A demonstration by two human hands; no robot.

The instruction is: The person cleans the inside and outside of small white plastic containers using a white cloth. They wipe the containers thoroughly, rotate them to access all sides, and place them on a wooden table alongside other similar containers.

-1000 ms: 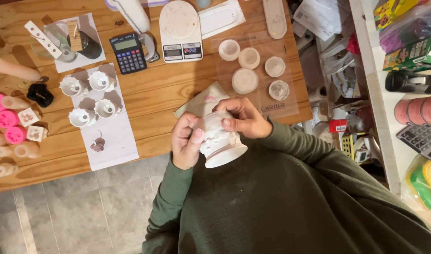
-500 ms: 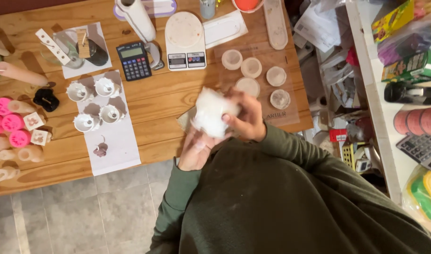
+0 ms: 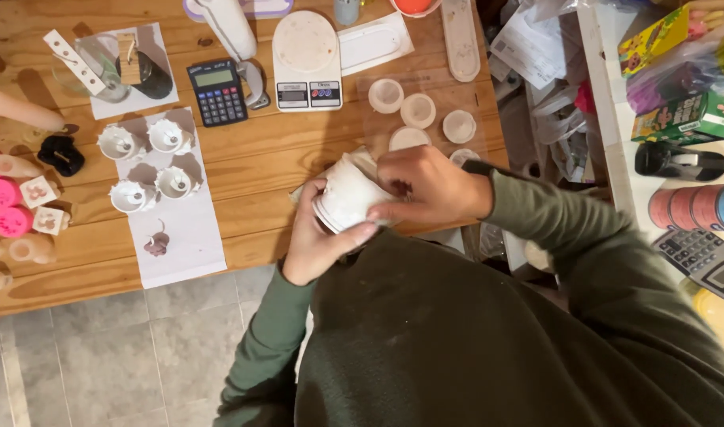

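A white flexible cup-shaped mould (image 3: 347, 196) lies on its side between both my hands, just above the near edge of the wooden table (image 3: 251, 170). My left hand (image 3: 318, 241) cups it from below, thumb along its rim. My right hand (image 3: 425, 188) grips its far end from above, fingers curled over it. A pale cloth or paper peeks out under the mould. Both sleeves are dark green.
Four small white moulds (image 3: 148, 162) stand on a white sheet at the left. A calculator (image 3: 217, 92), a white kitchen scale (image 3: 306, 59) and several round pale discs (image 3: 417, 111) lie further back. Pink moulds (image 3: 6, 207) line the left edge. A cluttered shelf (image 3: 678, 119) stands at the right.
The mould was held upright with its opening toward me, then lifted and turned. It now lies on its side, lower and nearer the table edge, still in both hands.
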